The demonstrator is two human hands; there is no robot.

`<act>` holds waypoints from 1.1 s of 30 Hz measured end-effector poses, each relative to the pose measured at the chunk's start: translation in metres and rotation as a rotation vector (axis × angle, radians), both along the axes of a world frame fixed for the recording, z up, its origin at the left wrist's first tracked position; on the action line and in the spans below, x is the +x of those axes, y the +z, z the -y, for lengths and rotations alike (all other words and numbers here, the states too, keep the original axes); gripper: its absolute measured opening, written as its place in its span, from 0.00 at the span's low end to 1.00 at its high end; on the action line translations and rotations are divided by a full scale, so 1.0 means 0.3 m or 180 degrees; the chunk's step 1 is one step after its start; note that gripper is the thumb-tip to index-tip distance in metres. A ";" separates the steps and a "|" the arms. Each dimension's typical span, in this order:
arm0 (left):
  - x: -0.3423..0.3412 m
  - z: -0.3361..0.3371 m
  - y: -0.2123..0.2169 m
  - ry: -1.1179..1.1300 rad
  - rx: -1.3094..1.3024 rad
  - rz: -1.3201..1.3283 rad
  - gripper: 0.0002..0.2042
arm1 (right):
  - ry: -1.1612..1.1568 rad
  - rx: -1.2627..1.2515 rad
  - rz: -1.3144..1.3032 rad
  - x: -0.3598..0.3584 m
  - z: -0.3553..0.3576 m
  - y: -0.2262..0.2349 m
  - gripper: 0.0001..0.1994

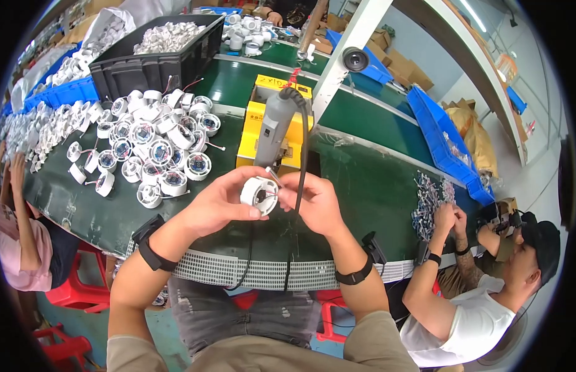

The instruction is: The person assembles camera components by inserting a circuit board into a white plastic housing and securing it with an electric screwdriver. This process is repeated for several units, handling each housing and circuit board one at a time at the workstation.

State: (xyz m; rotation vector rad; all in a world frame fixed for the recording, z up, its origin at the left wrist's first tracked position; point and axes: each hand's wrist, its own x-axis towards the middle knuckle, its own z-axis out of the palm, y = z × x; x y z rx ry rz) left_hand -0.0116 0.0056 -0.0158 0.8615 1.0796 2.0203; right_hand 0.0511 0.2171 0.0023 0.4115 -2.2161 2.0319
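Observation:
Above the near edge of the green work table, my left hand [223,199] is closed round a white round plastic housing [255,190], thumb at its lower rim and fingers behind. The housing's open side is turned to the right, showing a dark inside. At that open side my right hand [312,199] is closed, its thumb and fingertips pinching thin reddish wires that run from the housing. Just beyond both hands a grey cylindrical powered tool [276,121] stands upright with a black cable from its top. Its lower tip comes close to the housing and my right fingers.
A yellow box [293,152] stands behind the tool. Left lies a pile of white housings with circuit boards [152,139], near a black bin [157,68] of white parts. A co-worker [468,310] handles small wired parts [425,204] at right; a blue tray [443,139] lies beyond.

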 end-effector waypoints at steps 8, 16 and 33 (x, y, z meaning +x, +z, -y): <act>-0.009 0.013 0.020 -0.0151 0.0347 0.1119 0.18 | -0.0149 0.0932 -0.1247 0.004 0.009 0.024 0.03; 0.015 -0.002 0.018 0.0104 -0.0053 0.0615 0.19 | -0.0761 0.1805 -0.1677 0.015 0.054 0.016 0.06; 0.046 -0.006 -0.006 0.0979 0.0755 0.0316 0.14 | -0.0664 0.1534 -0.1568 0.049 0.024 0.094 0.12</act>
